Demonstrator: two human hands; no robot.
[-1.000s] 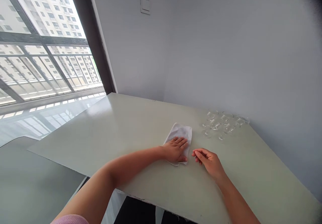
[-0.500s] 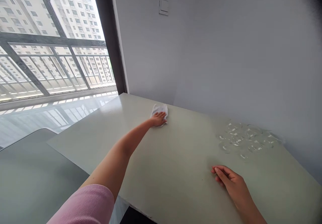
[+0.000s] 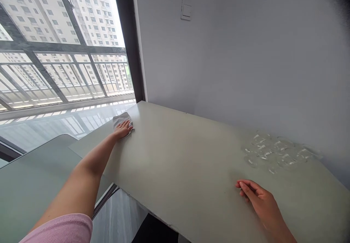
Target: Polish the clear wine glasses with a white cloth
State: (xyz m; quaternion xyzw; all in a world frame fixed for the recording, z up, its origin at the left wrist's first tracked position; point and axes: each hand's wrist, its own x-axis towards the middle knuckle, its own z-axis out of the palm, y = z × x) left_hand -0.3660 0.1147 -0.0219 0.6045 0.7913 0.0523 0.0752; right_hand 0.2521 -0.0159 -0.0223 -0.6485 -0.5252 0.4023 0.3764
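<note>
My left hand (image 3: 123,128) lies flat on a white cloth (image 3: 120,119), pressing it against the pale table (image 3: 175,155) at its far left edge. Its fingers are stretched out and slightly apart, and part of the cloth spreads past the fingertips. Over the near right part of the table is my right hand (image 3: 257,195), fingers curled and thumb close to the index finger. Nothing shows in that hand. Beyond it, several clear glass-like pieces (image 3: 284,152) form a cluster by the wall.
A grey wall (image 3: 246,61) runs behind the table, with a white switch (image 3: 186,11) on it. Lower left is a greenish glass-like surface (image 3: 35,184). A black object (image 3: 155,230) sits below the table's front edge. A large window (image 3: 68,53) faces buildings.
My left hand has slid the cloth leftward across the table, from near the back edge to the far left edge. The right hand keeps its pose. The view has shifted slightly left.
</note>
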